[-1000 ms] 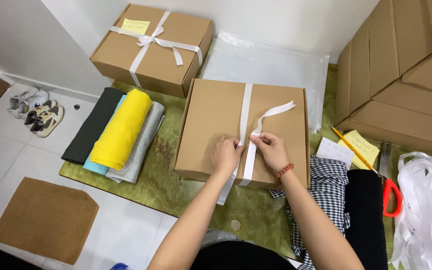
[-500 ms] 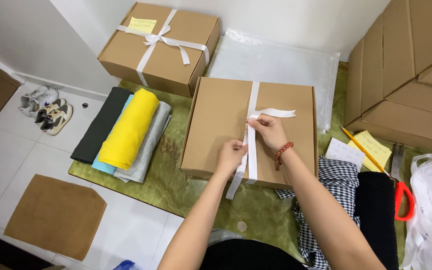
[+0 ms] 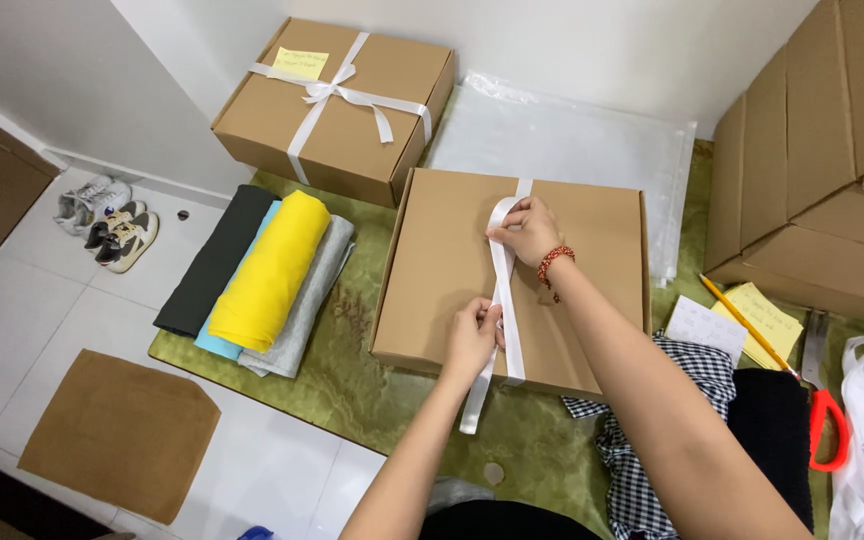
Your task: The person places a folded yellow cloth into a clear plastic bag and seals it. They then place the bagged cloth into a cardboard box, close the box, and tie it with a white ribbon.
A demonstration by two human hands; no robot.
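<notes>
White ribbon point(image 3: 505, 290) laid lengthwise over flat cardboard box point(image 3: 512, 275), no bow yet. Left hand point(image 3: 472, 340) pinches ribbon nr front edge; right hand point(image 3: 530, 232) pinches it nr back.

The flat box point(image 3: 452, 270) is matt brown cardboard, smooth and unprinted. The ribbon point(image 3: 505, 300) pinched by the left hand point(image 3: 472, 338) and right hand point(image 3: 529, 232) is white satin-like cloth with a soft sheen. The tied box point(image 3: 337, 105) behind is the same dull cardboard. The mat point(image 3: 372, 395) looks like glossy green marbled vinyl. The folded clothes point(image 3: 267, 270) are soft matt knit. The clear bags point(image 3: 572, 140) are shiny, crinkled plastic. The floor point(image 3: 12, 320) is smooth pale tile.
</notes>
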